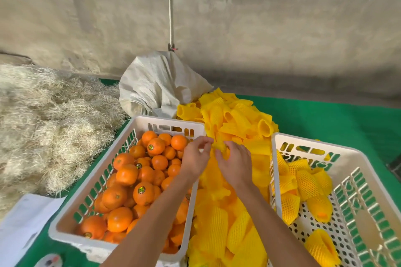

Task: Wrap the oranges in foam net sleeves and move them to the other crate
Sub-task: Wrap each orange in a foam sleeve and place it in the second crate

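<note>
A white crate (65, 230) at the left holds several bare oranges (121, 197). A second white crate (368, 180) at the right holds several oranges wrapped in yellow foam net sleeves (308, 182). Between the crates lies a heap of loose yellow sleeves (236, 119). Above that heap my left hand (195, 158) and my right hand (235, 165) together pinch one yellow sleeve (219, 146). Whether an orange sits inside it is hidden by my fingers.
A grey woven sack (156, 86) hangs from a rope at the back, spilling the sleeves. A mound of pale straw (43, 119) fills the left. White paper (21, 223) lies at the front left. Green cloth (325, 119) covers the table.
</note>
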Tool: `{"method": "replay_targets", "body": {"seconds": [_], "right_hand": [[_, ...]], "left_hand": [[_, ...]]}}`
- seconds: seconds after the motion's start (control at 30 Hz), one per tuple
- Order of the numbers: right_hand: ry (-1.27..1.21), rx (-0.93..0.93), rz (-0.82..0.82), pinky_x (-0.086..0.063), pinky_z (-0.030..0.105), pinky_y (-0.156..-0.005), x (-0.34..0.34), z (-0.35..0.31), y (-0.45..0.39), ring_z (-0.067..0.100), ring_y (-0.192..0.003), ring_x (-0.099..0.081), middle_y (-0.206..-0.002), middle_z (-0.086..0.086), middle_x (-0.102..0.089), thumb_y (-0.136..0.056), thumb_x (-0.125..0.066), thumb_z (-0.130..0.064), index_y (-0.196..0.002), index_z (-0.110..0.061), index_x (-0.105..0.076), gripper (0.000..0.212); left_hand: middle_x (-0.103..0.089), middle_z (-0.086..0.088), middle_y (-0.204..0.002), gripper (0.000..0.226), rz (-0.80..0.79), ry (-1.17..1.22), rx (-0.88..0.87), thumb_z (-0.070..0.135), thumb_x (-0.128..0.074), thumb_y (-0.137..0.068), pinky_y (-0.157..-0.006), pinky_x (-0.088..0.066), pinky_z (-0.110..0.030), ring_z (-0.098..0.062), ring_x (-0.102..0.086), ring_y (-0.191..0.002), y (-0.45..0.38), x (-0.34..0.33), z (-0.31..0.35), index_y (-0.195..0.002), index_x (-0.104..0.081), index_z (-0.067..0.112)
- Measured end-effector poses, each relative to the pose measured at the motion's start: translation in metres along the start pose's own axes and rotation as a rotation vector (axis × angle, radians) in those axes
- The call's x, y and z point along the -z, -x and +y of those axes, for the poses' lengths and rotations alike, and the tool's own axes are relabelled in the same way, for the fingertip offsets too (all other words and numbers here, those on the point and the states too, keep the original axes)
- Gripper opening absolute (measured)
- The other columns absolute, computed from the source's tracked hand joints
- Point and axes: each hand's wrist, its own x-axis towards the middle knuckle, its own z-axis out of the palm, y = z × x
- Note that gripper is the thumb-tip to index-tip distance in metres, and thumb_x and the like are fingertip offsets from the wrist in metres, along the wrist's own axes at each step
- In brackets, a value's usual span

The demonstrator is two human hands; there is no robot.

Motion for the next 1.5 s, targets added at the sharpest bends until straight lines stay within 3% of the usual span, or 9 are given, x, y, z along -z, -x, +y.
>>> {"method": "replay_targets", "body": {"seconds": [0.2, 0.4, 0.6, 0.8, 0.93, 1.07, 1.17, 1.3, 1.5], "right_hand": [[-0.311, 0.027, -0.044, -0.054, 0.042, -0.088, -0.013, -0.082, -0.003, 0.022, -0.108, -0.062, -0.114, -0.001, -0.069, -0.091, -0.067, -0.042, -0.118, -0.024, -0.057, 0.034], [-0.409, 0.086, -0.263, -0.049, 0.036, -0.073, -0.062, -0.12, 0.031, 0.023, -0.096, -0.064, -0.102, 0.0, -0.068, -0.088, -0.067, -0.045, -0.115, -0.03, -0.055, 0.033], [-0.397, 0.077, -0.349, -0.052, 0.039, -0.078, -0.092, -0.132, 0.055, 0.02, -0.099, -0.06, -0.105, -0.005, -0.064, -0.089, -0.065, -0.044, -0.115, -0.031, -0.054, 0.03], [-0.469, 0.072, -0.41, -0.059, 0.043, -0.082, -0.098, -0.126, 0.062, 0.018, -0.1, -0.062, -0.107, -0.006, -0.066, -0.091, -0.062, -0.038, -0.12, -0.035, -0.056, 0.029], [-0.523, 0.04, -0.365, -0.057, 0.028, -0.082, -0.094, -0.118, 0.058, 0.011, -0.106, -0.063, -0.12, -0.003, -0.066, -0.098, -0.055, -0.035, -0.135, -0.033, -0.053, 0.037], [-0.672, 0.032, -0.195, -0.052, 0.016, -0.063, -0.076, -0.112, 0.047, -0.002, -0.086, -0.064, -0.108, -0.008, -0.064, -0.106, -0.049, -0.03, -0.141, -0.034, -0.039, 0.036], [-0.72, 0.026, -0.05, -0.052, 0.031, -0.054, -0.05, -0.099, 0.037, 0.005, -0.066, -0.059, -0.097, -0.008, -0.066, -0.108, -0.045, -0.032, -0.141, -0.034, -0.04, 0.034], [-0.697, -0.009, 0.129, -0.042, 0.017, -0.051, -0.009, -0.068, 0.023, 0.002, -0.059, -0.049, -0.079, -0.02, -0.057, -0.109, -0.039, -0.039, -0.138, -0.038, -0.049, 0.03], [-0.774, -0.137, -0.069, -0.052, 0.011, -0.074, 0.036, -0.023, 0.029, -0.009, -0.099, -0.064, -0.115, -0.032, -0.065, -0.091, -0.069, -0.048, -0.141, -0.034, -0.05, 0.055]], "left_hand": [[-0.074, 0.0, -0.116, 0.022, 0.078, -0.25, 0.14, 0.017, -0.06, -0.1, -0.087, -0.055, -0.029, -0.014, -0.067, -0.107, 0.014, 0.093, -0.005, -0.118, -0.073, 0.013], [-0.069, -0.009, -0.125, 0.032, -0.358, -0.71, 0.449, 0.023, -0.069, -0.094, -0.098, -0.054, -0.041, -0.028, -0.064, -0.118, 0.047, 0.155, -0.035, -0.122, -0.07, 0.007], [-0.068, -0.007, -0.102, 0.032, -0.419, -0.86, 0.434, 0.023, -0.078, -0.082, -0.07, -0.055, -0.036, -0.026, -0.066, -0.094, 0.075, 0.158, -0.042, -0.108, -0.064, 0.013], [-0.064, -0.01, -0.112, 0.025, -0.32, -0.917, 0.335, 0.02, -0.072, -0.092, -0.077, -0.059, -0.042, -0.03, -0.064, -0.101, 0.086, 0.155, -0.045, -0.113, -0.064, 0.009], [-0.068, -0.008, -0.105, 0.03, -0.208, -0.738, 0.229, 0.023, -0.078, -0.086, -0.074, -0.054, -0.039, -0.026, -0.064, -0.097, 0.081, 0.158, -0.047, -0.112, -0.07, 0.009], [-0.069, 0.012, -0.1, 0.029, 0.029, -0.129, 0.25, 0.022, -0.081, -0.088, -0.063, -0.062, -0.038, -0.01, -0.072, -0.073, 0.064, 0.155, -0.029, -0.114, -0.072, 0.03], [-0.068, 0.012, -0.118, 0.024, 0.06, 0.146, 0.297, 0.023, -0.075, -0.095, -0.068, -0.066, -0.046, -0.014, -0.075, -0.093, 0.047, 0.137, -0.008, -0.115, -0.074, 0.036], [-0.071, 0.018, -0.109, 0.02, 0.118, 0.373, 0.248, 0.024, -0.065, -0.102, -0.074, -0.066, -0.046, -0.007, -0.069, -0.101, 0.027, 0.105, 0.018, -0.118, -0.076, 0.031], [-0.063, 0.002, -0.09, 0.026, -0.037, 0.367, 0.206, 0.02, -0.051, -0.109, -0.068, -0.057, -0.033, -0.012, -0.06, -0.079, 0.018, 0.031, 0.043, -0.124, -0.072, 0.021]]}}
